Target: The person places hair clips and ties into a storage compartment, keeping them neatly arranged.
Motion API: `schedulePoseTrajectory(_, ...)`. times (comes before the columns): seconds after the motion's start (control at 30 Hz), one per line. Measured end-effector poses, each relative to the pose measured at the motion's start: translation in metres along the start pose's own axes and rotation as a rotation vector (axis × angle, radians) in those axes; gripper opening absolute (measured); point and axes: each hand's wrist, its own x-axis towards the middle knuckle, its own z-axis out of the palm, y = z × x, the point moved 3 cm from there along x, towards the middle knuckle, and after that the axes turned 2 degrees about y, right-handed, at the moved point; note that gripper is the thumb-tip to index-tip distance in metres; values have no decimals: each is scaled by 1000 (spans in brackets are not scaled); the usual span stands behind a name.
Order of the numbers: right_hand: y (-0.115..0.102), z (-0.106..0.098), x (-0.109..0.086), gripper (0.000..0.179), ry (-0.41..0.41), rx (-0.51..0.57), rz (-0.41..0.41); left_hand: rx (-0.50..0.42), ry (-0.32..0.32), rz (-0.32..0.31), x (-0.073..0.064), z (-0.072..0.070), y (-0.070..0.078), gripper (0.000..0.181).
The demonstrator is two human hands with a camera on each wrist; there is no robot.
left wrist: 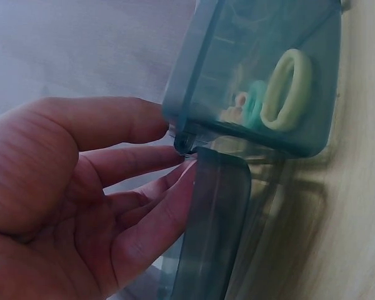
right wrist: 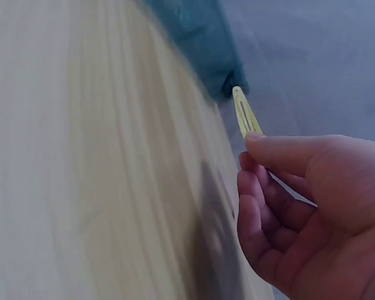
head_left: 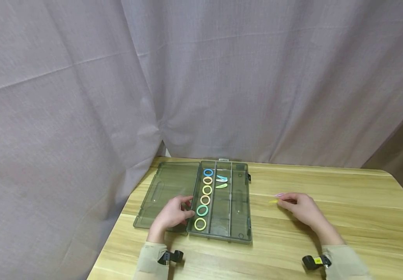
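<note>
A smoky see-through organizer box (head_left: 220,229) lies with its lid (head_left: 173,175) laid back to the left. My left hand (head_left: 174,213) rests at the hinge side, its thumb and fingers lightly touching the edge (left wrist: 186,134). Right of the box, my right hand (head_left: 302,208) pinches a yellow snap hair clip (right wrist: 246,112) between thumb and index finger, above the wooden table. A pink hair clip (head_left: 279,195) lies just beyond that hand. Coloured rings (head_left: 202,210) line the box's left compartment. Blue hair clips (head_left: 221,179) and a light green one (head_left: 221,186) lie in the middle compartment.
The wooden table (head_left: 348,202) extends right of the box. A grey curtain (head_left: 222,85) hangs along the back and left. A black latch (head_left: 249,177) juts from the box's right side.
</note>
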Motion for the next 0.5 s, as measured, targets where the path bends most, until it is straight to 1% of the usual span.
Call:
schedulePoseTrajectory(0.1, -11, 7, 0, 30, -18, 133, 46, -1, -1, -1, 0, 0, 0, 64)
schedulePoseTrajectory(0.2, -27, 12, 0, 32, -27, 222, 65, 2, -2, -1, 0, 0, 0, 64)
schedulePoseTrajectory(0.37, -57, 27, 4, 29, -13, 235, 16, 6, -1, 0, 0, -1, 1, 64)
schedulePoseTrajectory(0.5, -80, 46, 11, 28, -32, 312, -11, 5, -3, 1, -1, -1, 1, 64)
